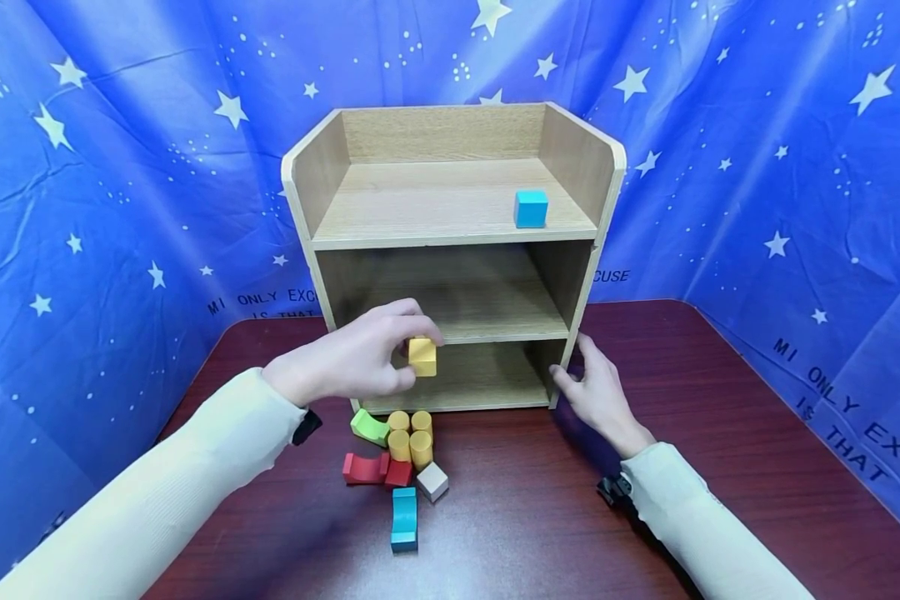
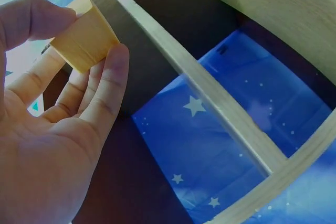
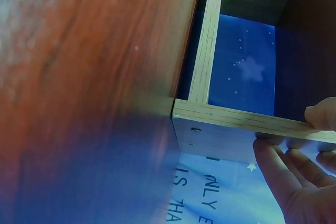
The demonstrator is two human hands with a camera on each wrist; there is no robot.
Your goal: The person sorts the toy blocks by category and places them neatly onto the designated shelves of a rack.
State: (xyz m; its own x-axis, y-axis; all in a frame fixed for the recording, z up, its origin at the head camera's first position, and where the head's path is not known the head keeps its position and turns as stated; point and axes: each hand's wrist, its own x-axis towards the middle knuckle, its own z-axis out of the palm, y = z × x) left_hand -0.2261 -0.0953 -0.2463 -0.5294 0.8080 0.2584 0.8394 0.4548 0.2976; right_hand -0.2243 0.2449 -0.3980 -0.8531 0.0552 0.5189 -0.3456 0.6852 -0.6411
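My left hand (image 1: 366, 350) pinches a yellow wooden block (image 1: 422, 357) between thumb and fingertips, in front of the shelf's lower openings. In the left wrist view, the thumb lies on one side of the yellow block (image 2: 88, 38) and the fingers on the other. The small wooden shelf (image 1: 450, 242) stands upright on the table. At its lower right, my right hand (image 1: 600, 396) grips the side panel. The right wrist view has the thumb at the inner edge of that panel (image 3: 236, 121) and the fingers against its outer face.
A blue cube (image 1: 530, 209) sits on the shelf's top board, towards the right. On the dark red table (image 1: 510, 517) are several yellow cylinders (image 1: 421, 448), a green arch (image 1: 370, 427), a red arch (image 1: 365, 469), a red block (image 1: 398, 474), a whitish cube (image 1: 432, 482) and a blue arch (image 1: 404, 518).
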